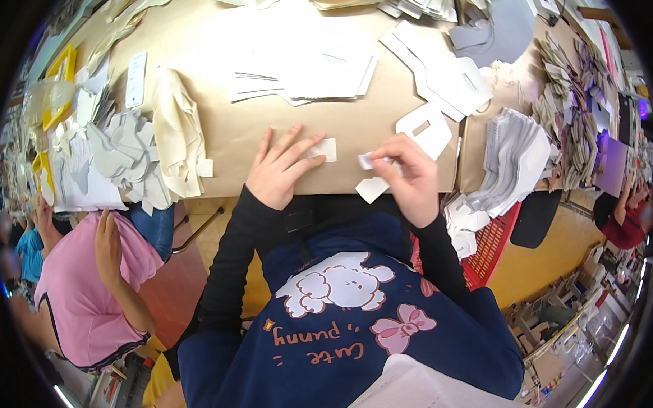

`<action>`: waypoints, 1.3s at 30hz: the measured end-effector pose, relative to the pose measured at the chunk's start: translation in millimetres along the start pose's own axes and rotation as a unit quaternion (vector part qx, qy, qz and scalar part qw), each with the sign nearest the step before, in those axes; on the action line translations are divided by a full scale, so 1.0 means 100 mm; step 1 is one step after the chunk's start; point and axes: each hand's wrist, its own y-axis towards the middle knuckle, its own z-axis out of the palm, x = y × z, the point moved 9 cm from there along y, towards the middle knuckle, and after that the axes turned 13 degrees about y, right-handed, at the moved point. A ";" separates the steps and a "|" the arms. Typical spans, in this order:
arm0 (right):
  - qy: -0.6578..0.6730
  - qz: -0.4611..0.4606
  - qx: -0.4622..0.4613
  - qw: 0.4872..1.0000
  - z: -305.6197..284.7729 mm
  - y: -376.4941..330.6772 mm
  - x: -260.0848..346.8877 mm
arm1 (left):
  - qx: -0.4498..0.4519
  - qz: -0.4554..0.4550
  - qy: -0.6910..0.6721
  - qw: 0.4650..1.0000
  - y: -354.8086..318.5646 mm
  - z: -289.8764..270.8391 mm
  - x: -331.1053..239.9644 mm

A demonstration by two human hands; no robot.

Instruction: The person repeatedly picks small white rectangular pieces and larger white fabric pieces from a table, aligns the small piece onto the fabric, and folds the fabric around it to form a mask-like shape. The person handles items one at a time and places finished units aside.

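Right grip (410,174) pinching white piece (365,161), left grip (282,168) touching cream patch (330,151)

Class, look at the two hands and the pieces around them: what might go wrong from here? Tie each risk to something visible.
1. The white piece below the right hand pokes past the near edge of the table; a brush might knock it off.
2. The left hand rests against the small cream square, so a slight movement could shift it.
3. The fanned pale stack near the table's edge might slide.

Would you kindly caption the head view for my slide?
Left hand at a cream piece, right hand pinching a white piece.
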 end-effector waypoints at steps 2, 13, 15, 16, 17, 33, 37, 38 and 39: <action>-0.023 -0.015 0.024 0.999 0.21 -0.02 0.07 | -0.035 -0.030 -0.025 0.999 0.02 -0.12 0.04; 0.224 0.186 -0.020 0.957 0.38 -0.14 -0.30 | -0.023 -0.338 -0.654 0.676 -0.14 0.06 -0.06; 0.169 0.201 -0.019 0.965 0.35 -0.12 -0.35 | -0.031 -0.349 -0.637 0.686 -0.17 0.07 0.00; 0.159 0.178 -0.013 0.971 0.36 -0.10 -0.33 | -0.024 -0.353 -0.636 0.686 -0.19 0.09 0.01; 0.147 0.165 -0.011 0.975 0.37 -0.09 -0.33 | -0.018 -0.358 -0.636 0.683 -0.21 0.12 0.01; 0.038 0.230 -0.034 0.972 0.41 -0.02 -0.53 | -0.030 -0.417 -0.446 0.791 -0.19 0.02 0.26; -0.017 0.218 -0.032 0.975 0.41 0.10 -0.51 | -0.016 -0.422 -0.388 0.819 -0.15 0.02 0.34; -0.032 0.220 -0.032 0.974 0.41 0.11 -0.50 | -0.010 -0.427 -0.370 0.825 -0.14 0.03 0.35; -0.043 0.213 -0.031 0.976 0.41 0.14 -0.49 | -0.005 -0.431 -0.350 0.832 -0.14 0.03 0.37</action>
